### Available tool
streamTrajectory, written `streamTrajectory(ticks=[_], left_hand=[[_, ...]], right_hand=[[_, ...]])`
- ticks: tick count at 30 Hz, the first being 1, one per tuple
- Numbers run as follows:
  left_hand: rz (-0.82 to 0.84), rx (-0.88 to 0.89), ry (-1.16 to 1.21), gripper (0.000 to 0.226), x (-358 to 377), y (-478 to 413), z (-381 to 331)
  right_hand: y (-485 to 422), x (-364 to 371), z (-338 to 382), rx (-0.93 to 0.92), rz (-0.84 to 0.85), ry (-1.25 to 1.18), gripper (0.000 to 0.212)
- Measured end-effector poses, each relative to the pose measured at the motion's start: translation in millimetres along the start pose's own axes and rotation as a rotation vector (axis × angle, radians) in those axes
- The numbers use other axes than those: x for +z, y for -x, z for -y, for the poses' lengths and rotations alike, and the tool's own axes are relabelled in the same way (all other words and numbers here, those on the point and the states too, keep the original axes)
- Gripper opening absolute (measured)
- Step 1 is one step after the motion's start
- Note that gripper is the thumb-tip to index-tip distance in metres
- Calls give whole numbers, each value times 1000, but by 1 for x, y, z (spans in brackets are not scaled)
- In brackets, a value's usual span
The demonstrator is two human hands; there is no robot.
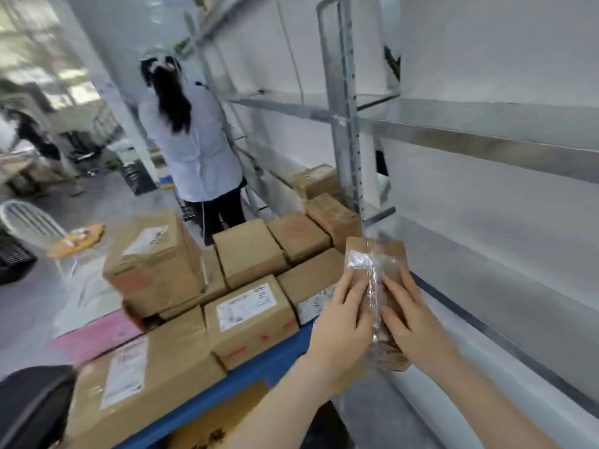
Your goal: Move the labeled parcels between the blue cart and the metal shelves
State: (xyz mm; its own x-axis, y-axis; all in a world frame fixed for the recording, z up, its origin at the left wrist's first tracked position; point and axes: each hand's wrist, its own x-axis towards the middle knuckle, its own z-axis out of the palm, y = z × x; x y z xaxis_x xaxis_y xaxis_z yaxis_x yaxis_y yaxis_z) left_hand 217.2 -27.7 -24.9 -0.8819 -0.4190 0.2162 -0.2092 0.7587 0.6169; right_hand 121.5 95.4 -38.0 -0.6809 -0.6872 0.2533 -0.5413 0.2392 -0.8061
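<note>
Between the blue cart [259, 367] and the metal shelves [470, 137], a small taped parcel [376, 254] is held in the air by both hands. Left hand [340, 325] and right hand [411, 322] grasp it from the two sides, fingers [393, 291] pressed flat on top. Its long axis points away from the person. The shelves lie to the right, nearer to the right hand.

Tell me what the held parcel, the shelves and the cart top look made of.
Held parcel: brown matte cardboard, glossy clear tape down its middle. Shelves: grey metal with dull sheen, likely galvanized steel; post has punched holes. Cart top: smooth blue surface, maybe painted or plastic.
</note>
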Motion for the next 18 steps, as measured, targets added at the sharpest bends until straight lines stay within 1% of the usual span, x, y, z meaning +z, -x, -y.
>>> streamTrajectory(ticks=[2,5,9,13,17,18], left_hand=[[-86,-44,-4,51,-50,-1,27],[-205,-111,-17,51,-116,-8,60],[-260,-190,-41,51,-181,-36,101],[-265,-276,-60,50,-214,-62,146],[-216,-387,-117,49,-216,-80,183],[-220,-433,-98,50,-215,-82,190]], right_hand=[[-36,34,38,-109,74,-42,51],[-91,76,88,-226,167,-47,50],[-160,121,136,-296,257,-24,51],[-220,168,153,-281,333,3,51],[-259,212,142,-255,408,15,49],[-264,221,138,-244,430,35,49]])
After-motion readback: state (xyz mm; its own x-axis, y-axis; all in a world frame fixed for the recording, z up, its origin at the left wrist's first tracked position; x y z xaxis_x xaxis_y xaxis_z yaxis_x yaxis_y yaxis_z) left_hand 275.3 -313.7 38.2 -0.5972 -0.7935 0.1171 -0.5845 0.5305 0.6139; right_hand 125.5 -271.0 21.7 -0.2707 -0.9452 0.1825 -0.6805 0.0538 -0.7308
